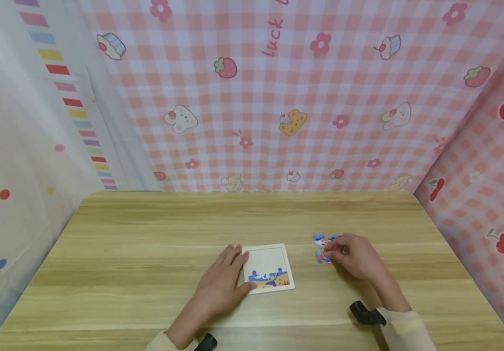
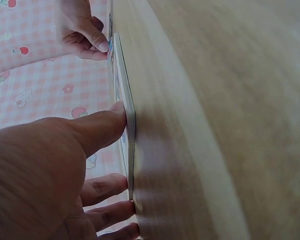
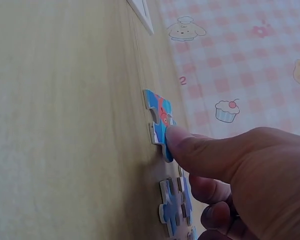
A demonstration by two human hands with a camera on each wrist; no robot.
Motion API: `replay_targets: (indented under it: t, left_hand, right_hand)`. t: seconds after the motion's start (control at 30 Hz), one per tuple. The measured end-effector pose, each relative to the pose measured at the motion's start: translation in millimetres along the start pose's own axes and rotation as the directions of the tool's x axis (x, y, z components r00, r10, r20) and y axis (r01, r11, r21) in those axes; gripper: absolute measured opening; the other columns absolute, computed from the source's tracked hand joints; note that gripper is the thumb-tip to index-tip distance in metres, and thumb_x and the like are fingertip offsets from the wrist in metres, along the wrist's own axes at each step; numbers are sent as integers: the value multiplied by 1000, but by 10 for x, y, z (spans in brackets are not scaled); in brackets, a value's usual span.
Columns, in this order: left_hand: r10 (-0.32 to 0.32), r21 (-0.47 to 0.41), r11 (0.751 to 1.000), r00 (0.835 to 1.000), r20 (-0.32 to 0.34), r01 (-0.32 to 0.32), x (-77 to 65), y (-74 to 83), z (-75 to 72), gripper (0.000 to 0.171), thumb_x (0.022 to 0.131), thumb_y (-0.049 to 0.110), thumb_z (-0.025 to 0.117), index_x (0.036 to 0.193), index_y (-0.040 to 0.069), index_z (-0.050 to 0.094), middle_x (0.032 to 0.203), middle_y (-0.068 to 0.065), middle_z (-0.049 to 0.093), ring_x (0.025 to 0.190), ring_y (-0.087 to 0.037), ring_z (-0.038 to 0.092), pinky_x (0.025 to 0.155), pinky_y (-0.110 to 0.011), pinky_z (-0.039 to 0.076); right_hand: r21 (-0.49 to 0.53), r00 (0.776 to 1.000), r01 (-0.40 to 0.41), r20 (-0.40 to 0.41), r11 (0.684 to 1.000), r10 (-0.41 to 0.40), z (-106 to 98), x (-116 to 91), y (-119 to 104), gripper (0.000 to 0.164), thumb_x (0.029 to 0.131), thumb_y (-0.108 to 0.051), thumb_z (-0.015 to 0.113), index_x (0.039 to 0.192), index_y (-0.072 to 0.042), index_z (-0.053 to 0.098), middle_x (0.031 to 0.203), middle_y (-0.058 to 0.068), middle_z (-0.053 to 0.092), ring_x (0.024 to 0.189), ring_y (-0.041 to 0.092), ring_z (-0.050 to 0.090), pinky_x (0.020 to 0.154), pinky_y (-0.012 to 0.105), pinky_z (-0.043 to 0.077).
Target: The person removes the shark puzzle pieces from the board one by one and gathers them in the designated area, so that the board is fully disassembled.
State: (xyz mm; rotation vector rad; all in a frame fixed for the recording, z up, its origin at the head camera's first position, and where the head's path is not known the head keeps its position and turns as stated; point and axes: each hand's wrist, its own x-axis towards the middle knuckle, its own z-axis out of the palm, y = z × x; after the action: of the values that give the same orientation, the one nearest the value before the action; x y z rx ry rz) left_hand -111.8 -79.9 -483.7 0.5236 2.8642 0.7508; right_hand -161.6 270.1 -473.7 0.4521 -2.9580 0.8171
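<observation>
We see the puzzle piece (image 3: 162,118) best from the right-wrist cam, right hand (image 1: 355,256) pinching it under the thumb. Only head cam gets us the whole puzzle board (image 1: 265,258), touching the spread left hand (image 1: 220,282). Wood-grain tabletop (image 1: 160,234), pink gingham backdrop (image 1: 252,107).

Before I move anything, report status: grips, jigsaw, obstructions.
Left grip resting at jigsaw tray's left edge. Right grip pinching a jigsaw piece. Tray filled along its near side only. No obstacle visible between tray and piece.
</observation>
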Motion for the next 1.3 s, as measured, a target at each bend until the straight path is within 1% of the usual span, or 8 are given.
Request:
replay_targets:
  t: [0.13,0.43,0.57,0.67,0.87,1.0,1.17,1.3]
  left_hand:
    - [-2,-2,1000,1000,1,2,4,3,1,72,95,42,70,153,7,46,165,-18,34,156,-40,24,127,-55,27]
    - [2,1,1000,1000,-7,-2,-1,7,13,71,95,42,71,152,7,48,165,-17,35,156,-40,26,126,-56,30]
    - [-8,-8,1000,1000,-5,8,-9,29,2,71,94,42,71,152,7,48,165,-17,35,156,-40,25,126,-56,29]
    - [-20,-22,1000,1000,-11,19,-13,39,-20,72,93,40,73,152,6,48,165,-17,35,156,-39,26,125,-56,30]
    - [-15,-24,1000,998,-68,13,9,38,-74,69,89,37,78,146,8,54,158,-17,43,149,-36,39,118,-56,41]
    - [35,-16,999,996,-84,-37,3,65,-118,60,88,32,80,140,11,61,153,-14,49,147,-32,42,118,-53,43]
    - [175,13,985,985,4,-175,-18,108,-146,53,90,31,78,139,16,63,157,-9,49,153,-30,36,124,-50,34]
    - [228,3,974,972,62,-228,-36,134,-124,53,93,31,74,142,16,62,161,-7,46,156,-29,31,126,-49,31]
  right_hand:
    - [-19,1000,-4,4,1000,4,11,2,17,4,90,-21,79,88,-17,79,77,-10,65,70,6,51,63,22,45]
    - [-14,1000,-11,4,1000,11,-1,4,17,6,89,-16,80,85,-19,77,76,-8,64,69,7,50,61,23,42]
    - [-7,1000,-8,-11,1000,8,-15,-12,8,1,91,-17,78,91,-17,79,78,-7,65,69,8,51,61,22,43]
    - [14,999,18,-32,1000,-17,-23,-10,-30,5,92,-16,77,97,-16,79,79,-7,64,69,7,50,60,21,44]
    - [89,997,72,-36,993,-69,-30,4,-192,10,93,-9,75,102,-11,79,81,-6,65,69,6,53,58,20,46]
    - [137,997,82,-2,987,-83,30,12,-292,11,92,-8,75,103,-8,77,82,-5,66,71,6,55,60,20,48]
    - [156,995,78,53,985,-88,135,13,-418,12,92,-11,76,104,-11,76,84,-7,66,73,5,55,64,20,49]
    - [194,990,76,103,978,-97,223,6,-513,13,92,-12,76,105,-12,75,86,-7,68,75,5,56,66,20,50]
